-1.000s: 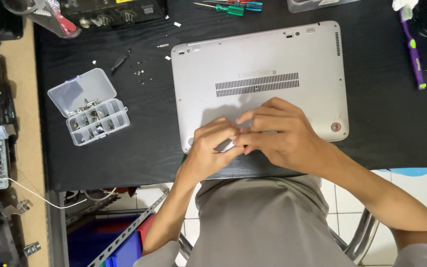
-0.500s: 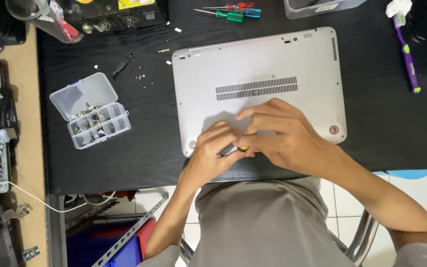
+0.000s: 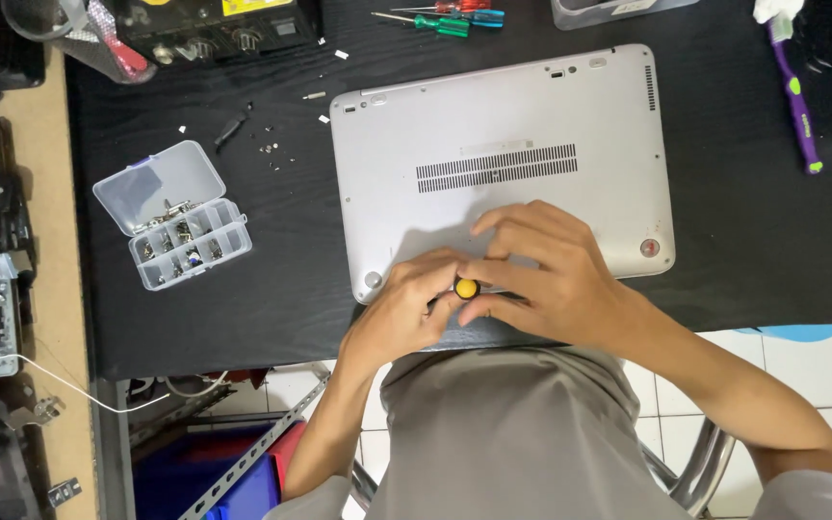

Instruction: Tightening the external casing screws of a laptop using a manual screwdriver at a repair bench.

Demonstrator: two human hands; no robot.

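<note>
1. We see a silver laptop [image 3: 503,164] lying bottom side up on the black bench [image 3: 743,250], its near edge just at the bench's front edge.
2. Our left hand [image 3: 402,318] and right hand [image 3: 546,274] meet over the laptop's near edge, both curled around a screwdriver [image 3: 466,288], of which only the yellow cap shows between the fingers.
3. Both hands are closed on the tool; its tip is hidden, so we cannot tell what it touches.
4. To the left, well apart from the laptop, stands an open clear parts box [image 3: 173,214] with small metal bits in its compartments.
5. Loose screws [image 3: 270,149] lie between the box and the laptop.
6. Other screwdrivers [image 3: 440,19] lie at the far edge, and a purple brush [image 3: 796,101] lies to the right.
</note>
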